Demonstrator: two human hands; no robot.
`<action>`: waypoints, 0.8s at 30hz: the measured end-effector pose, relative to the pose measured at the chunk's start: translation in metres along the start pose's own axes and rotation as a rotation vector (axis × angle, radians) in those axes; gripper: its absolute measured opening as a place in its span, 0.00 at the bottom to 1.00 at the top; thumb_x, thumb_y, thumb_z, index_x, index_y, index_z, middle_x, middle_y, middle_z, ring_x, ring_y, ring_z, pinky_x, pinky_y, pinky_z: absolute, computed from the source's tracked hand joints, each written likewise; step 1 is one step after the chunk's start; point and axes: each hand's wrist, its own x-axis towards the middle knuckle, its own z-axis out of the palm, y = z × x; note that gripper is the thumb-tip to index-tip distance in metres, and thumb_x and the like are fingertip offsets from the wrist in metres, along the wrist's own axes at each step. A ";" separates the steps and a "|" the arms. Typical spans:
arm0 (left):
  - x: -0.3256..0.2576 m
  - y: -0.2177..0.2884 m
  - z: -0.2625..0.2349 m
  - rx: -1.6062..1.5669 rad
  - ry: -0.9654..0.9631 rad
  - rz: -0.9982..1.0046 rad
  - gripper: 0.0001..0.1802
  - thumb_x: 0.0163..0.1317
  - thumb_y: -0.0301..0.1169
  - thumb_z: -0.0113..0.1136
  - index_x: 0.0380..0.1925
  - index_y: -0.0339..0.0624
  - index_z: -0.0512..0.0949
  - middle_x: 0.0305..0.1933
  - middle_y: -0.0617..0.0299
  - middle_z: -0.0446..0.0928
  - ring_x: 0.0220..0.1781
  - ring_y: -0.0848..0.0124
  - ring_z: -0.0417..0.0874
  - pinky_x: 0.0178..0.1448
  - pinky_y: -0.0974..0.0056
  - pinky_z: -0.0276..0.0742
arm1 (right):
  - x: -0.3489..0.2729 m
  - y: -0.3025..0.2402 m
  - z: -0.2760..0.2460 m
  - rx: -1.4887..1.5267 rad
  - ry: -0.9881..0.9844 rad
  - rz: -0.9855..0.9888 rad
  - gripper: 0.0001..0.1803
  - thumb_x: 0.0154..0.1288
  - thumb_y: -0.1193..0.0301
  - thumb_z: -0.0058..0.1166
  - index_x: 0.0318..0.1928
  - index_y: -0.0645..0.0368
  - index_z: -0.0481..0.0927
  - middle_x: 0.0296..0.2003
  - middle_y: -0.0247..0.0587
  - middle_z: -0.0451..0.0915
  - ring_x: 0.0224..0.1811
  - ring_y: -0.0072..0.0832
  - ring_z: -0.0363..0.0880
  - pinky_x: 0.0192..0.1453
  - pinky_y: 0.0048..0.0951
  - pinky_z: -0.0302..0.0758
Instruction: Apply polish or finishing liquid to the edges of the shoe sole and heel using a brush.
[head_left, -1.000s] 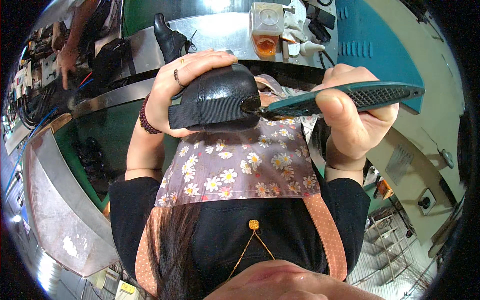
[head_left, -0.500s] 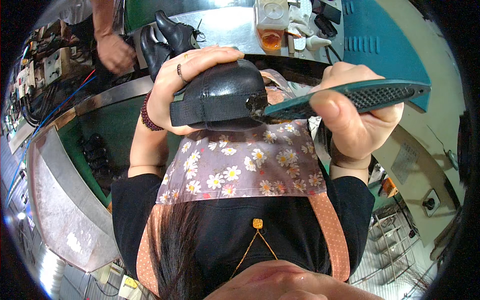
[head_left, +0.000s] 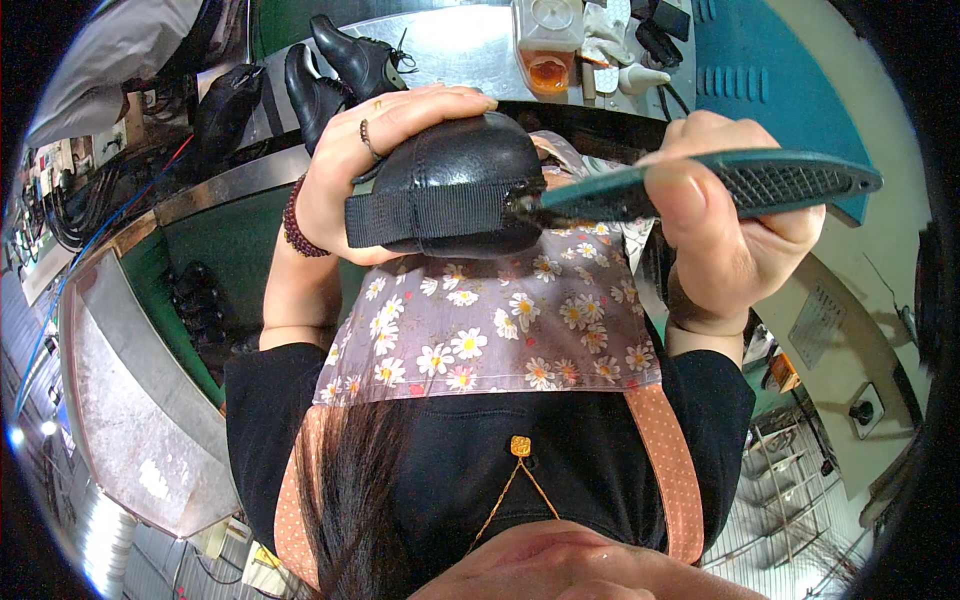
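My left hand (head_left: 340, 165) is wrapped over the far side of a black leather shoe (head_left: 460, 155), held in front of my flowered apron (head_left: 470, 340). A ribbed black band (head_left: 430, 220) runs across the shoe's near side and ends at a rough dark spot. In my right hand (head_left: 725, 240) is a green brush with a textured handle (head_left: 790, 180), the thumb pressed along it. Its narrow end reaches left to the shoe beside the band's end. Whether its tip touches the shoe, I cannot tell.
Beyond the shoe, a metal table (head_left: 450, 50) bears two black shoes (head_left: 360, 65), a clear container with amber liquid (head_left: 549, 72) and a white squeeze bottle (head_left: 642, 78). Another black shoe (head_left: 225, 110) is at upper left, near a person's grey clothing (head_left: 150, 50). A blue machine panel (head_left: 760, 60) stands right.
The brush and right hand have shifted slightly right; the shoe is turned a little. At upper left, another person's bare forearm and hand are gone, and a black shoe shows there.
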 end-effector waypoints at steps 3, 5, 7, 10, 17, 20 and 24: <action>0.001 0.003 0.002 0.021 0.026 0.011 0.40 0.45 0.51 0.63 0.52 0.29 0.74 0.51 0.45 0.78 0.54 0.52 0.80 0.59 0.57 0.72 | -0.001 -0.002 0.000 0.047 -0.016 0.042 0.13 0.51 0.69 0.69 0.27 0.67 0.80 0.22 0.41 0.79 0.24 0.25 0.72 0.29 0.26 0.68; 0.002 0.004 0.002 -0.004 0.030 0.005 0.38 0.46 0.49 0.63 0.51 0.29 0.74 0.51 0.45 0.78 0.53 0.52 0.80 0.58 0.58 0.73 | 0.000 -0.001 0.001 0.003 -0.038 -0.031 0.13 0.50 0.70 0.69 0.27 0.67 0.81 0.23 0.41 0.79 0.25 0.26 0.72 0.31 0.27 0.69; 0.003 0.006 0.001 -0.028 0.022 0.003 0.36 0.46 0.47 0.64 0.51 0.30 0.74 0.50 0.45 0.78 0.53 0.52 0.80 0.58 0.58 0.73 | 0.001 -0.001 0.001 -0.013 -0.047 -0.039 0.13 0.50 0.70 0.69 0.28 0.68 0.81 0.24 0.41 0.79 0.25 0.26 0.73 0.33 0.28 0.70; 0.003 0.009 0.000 -0.043 0.030 -0.035 0.35 0.46 0.45 0.65 0.50 0.30 0.74 0.50 0.46 0.78 0.52 0.52 0.80 0.58 0.58 0.73 | 0.002 -0.002 0.000 -0.014 -0.031 0.038 0.11 0.50 0.72 0.68 0.27 0.68 0.81 0.25 0.41 0.80 0.27 0.27 0.74 0.35 0.28 0.70; 0.003 0.010 -0.002 0.042 0.015 0.025 0.36 0.47 0.48 0.65 0.50 0.29 0.74 0.50 0.46 0.78 0.54 0.53 0.80 0.59 0.57 0.73 | 0.003 0.008 0.006 -0.071 0.148 0.031 0.08 0.52 0.75 0.66 0.26 0.67 0.81 0.27 0.37 0.80 0.25 0.20 0.72 0.29 0.22 0.66; 0.004 0.007 -0.004 0.070 -0.024 0.057 0.38 0.47 0.50 0.64 0.50 0.29 0.74 0.50 0.46 0.78 0.54 0.53 0.80 0.59 0.56 0.72 | 0.002 0.008 0.005 -0.070 0.225 0.101 0.08 0.53 0.75 0.66 0.27 0.67 0.81 0.26 0.36 0.79 0.23 0.17 0.70 0.26 0.20 0.63; 0.002 0.008 0.001 -0.055 0.040 -0.006 0.41 0.47 0.54 0.63 0.50 0.28 0.74 0.51 0.44 0.78 0.55 0.52 0.79 0.60 0.55 0.72 | 0.001 0.006 0.002 0.103 0.114 -0.036 0.07 0.57 0.75 0.62 0.28 0.66 0.79 0.22 0.37 0.76 0.20 0.18 0.67 0.24 0.20 0.61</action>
